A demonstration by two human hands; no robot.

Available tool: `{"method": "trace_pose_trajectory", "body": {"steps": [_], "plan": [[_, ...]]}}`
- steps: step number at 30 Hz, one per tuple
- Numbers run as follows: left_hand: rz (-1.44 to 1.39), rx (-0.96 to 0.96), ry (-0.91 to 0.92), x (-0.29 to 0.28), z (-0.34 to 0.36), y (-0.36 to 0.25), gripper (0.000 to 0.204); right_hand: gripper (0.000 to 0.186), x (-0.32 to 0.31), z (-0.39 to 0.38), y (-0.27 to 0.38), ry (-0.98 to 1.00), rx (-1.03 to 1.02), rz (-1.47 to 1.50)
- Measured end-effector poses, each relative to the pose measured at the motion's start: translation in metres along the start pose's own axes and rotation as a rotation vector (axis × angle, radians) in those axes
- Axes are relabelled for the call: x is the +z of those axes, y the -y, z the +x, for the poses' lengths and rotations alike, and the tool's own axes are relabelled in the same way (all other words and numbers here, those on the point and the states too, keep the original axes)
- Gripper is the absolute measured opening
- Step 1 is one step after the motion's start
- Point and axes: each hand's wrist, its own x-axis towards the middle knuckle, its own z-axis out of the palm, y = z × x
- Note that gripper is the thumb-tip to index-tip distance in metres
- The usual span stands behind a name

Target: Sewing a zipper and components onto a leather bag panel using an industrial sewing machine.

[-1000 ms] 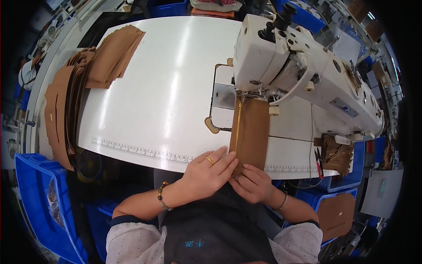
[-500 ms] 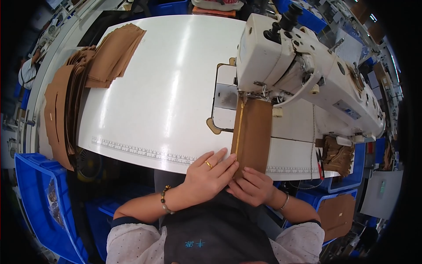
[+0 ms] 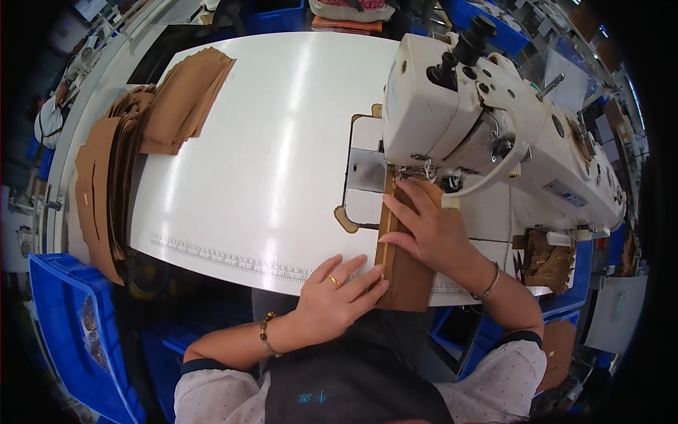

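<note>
A brown panel (image 3: 408,286), leather-like, lies lengthwise under the needle area of the white sewing machine (image 3: 431,99). A thin yellowish strip (image 3: 385,260) runs along its left edge. My right hand (image 3: 439,230) rests on the panel close below the presser foot, palm down with fingers spread. Nearer to me, my left hand (image 3: 340,298) lies with outstretched fingers, its fingertips touching the panel's left edge. The panel's far end is hidden beneath the machine head and my right hand.
Brown cut pieces (image 3: 187,99) are stacked at the table's far left, beside more standing pieces (image 3: 99,191). Printed rulers (image 3: 233,256) line the white table's (image 3: 282,141) near edge. A blue crate (image 3: 70,304) stands at left; brown pieces (image 3: 545,263) lie at right.
My right hand has moved from the panel's near end forward and up to near the presser foot, its fingers now spread. My left hand stays at the left edge.
</note>
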Motion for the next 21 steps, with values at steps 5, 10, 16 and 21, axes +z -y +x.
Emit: {"method": "trace_pose_trajectory", "body": {"steps": [5,10,16,21], "plan": [[-0.027,0.044,0.032,0.000,0.001,0.003,0.040,0.076,0.001,-0.005,0.000,-0.018,-0.004,-0.051],[-0.017,0.071,0.035,-0.001,0.004,0.003,0.036,0.082,-0.001,-0.007,-0.004,0.011,0.005,0.015],[-0.013,0.061,0.045,-0.003,0.002,0.003,0.036,0.083,-0.002,-0.007,-0.003,0.009,-0.004,0.034],[-0.026,0.032,0.049,0.003,-0.010,0.001,0.040,0.084,-0.003,-0.006,-0.001,0.030,-0.004,0.028]]}}
